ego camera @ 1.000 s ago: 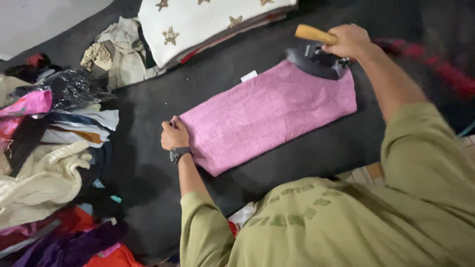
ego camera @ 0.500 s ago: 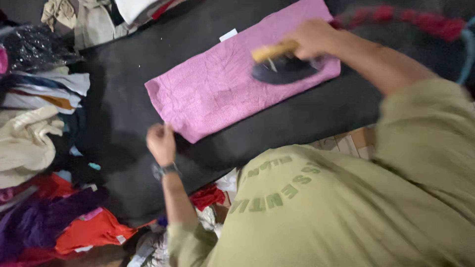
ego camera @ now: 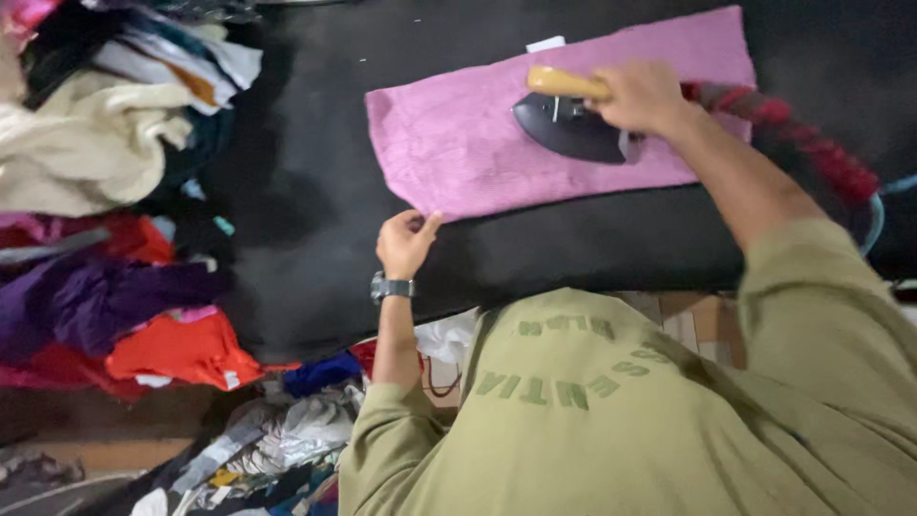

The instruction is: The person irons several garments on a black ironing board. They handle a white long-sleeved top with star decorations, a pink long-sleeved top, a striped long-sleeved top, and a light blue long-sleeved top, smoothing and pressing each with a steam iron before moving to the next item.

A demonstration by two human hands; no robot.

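Note:
A folded pink cloth (ego camera: 458,143) lies flat on a black padded surface (ego camera: 306,191). On the cloth's middle rests a dark iron (ego camera: 568,129) with a wooden handle, and my right hand (ego camera: 642,96) is closed around that handle. A red braided cord (ego camera: 812,143) runs from the iron along my right forearm. My left hand (ego camera: 406,241), with a wristwatch on the wrist, pinches the near left corner of the pink cloth.
A heap of mixed clothes (ego camera: 105,191) in cream, purple, red and orange fills the left side. More crumpled fabric and plastic (ego camera: 287,430) lies lower down. My olive-green shirt (ego camera: 621,411) covers the lower right. A white tag (ego camera: 545,44) shows at the cloth's far edge.
The iron has slid leftwards along the pink cloth, from its right end towards the middle. My left hand came off the cloth, then returned to pinch its near corner.

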